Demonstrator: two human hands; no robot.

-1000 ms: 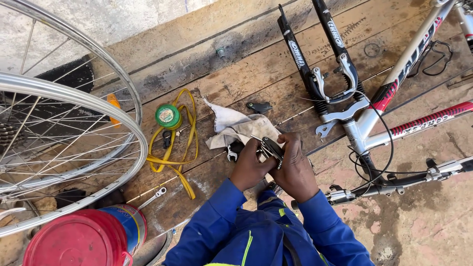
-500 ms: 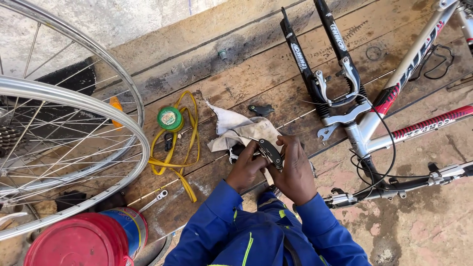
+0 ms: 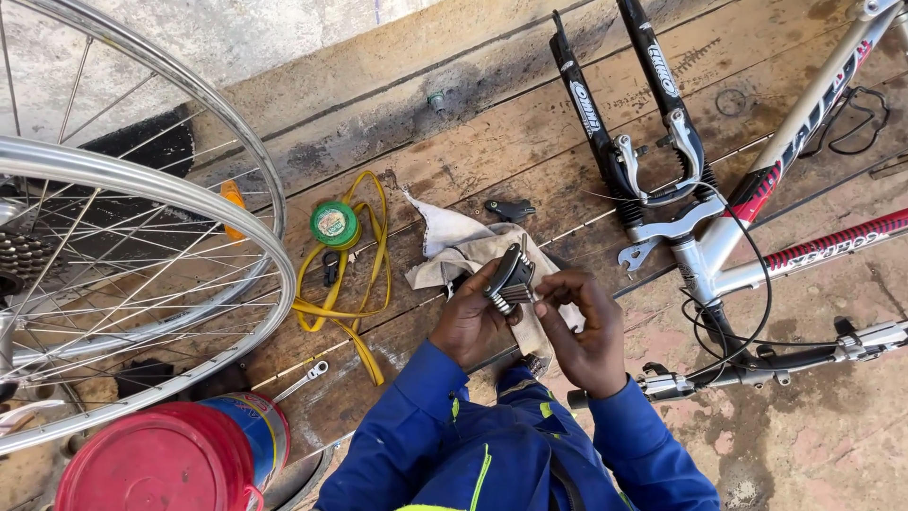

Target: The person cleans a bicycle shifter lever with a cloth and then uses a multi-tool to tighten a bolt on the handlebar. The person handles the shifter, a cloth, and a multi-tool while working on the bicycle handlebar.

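Observation:
My left hand grips a black folding hex key set, held above a wooden platform. My right hand sits beside it, its fingertips pinching the metal keys at the tool's lower end. Both arms wear blue sleeves. Under my hands lies a crumpled white rag. A small black part rests on the planks just beyond the rag.
A bicycle frame with black fork lies at right, its handlebar near my right arm. Two spoked wheels stand at left. A yellow strap, green round tin, spanner and red-lidded can lie left.
My hands have lifted slightly off the rag with the hex key set. My right fingers have shifted onto the keys' ends.

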